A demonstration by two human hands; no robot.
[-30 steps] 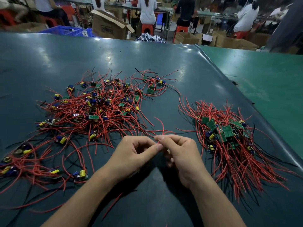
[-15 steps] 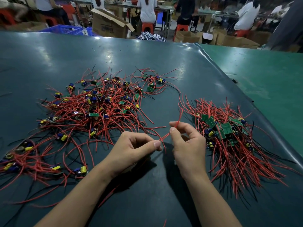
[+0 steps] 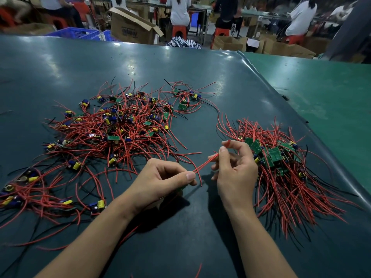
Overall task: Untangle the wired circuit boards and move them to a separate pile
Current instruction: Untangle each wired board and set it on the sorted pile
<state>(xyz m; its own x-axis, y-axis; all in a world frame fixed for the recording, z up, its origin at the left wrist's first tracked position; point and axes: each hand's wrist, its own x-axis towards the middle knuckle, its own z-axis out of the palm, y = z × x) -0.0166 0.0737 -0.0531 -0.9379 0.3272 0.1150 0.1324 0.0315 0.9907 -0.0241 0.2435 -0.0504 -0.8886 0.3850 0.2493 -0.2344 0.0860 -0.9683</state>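
Red wires (image 3: 204, 164) stretched between both hands above worktop (image 3: 180, 67): left hand (image 3: 160, 182) pinches near end, right hand (image 3: 234, 169) far end. Tangled pile (image 3: 124, 127) left of hands, sorted pile (image 3: 281, 163) right; bare dark mat between.

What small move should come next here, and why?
Probably carry the piece rightward onto the sorted pile. Both hands pinch one red wire taut between them, left hand and right hand, and it looks clear of the tangled pile.
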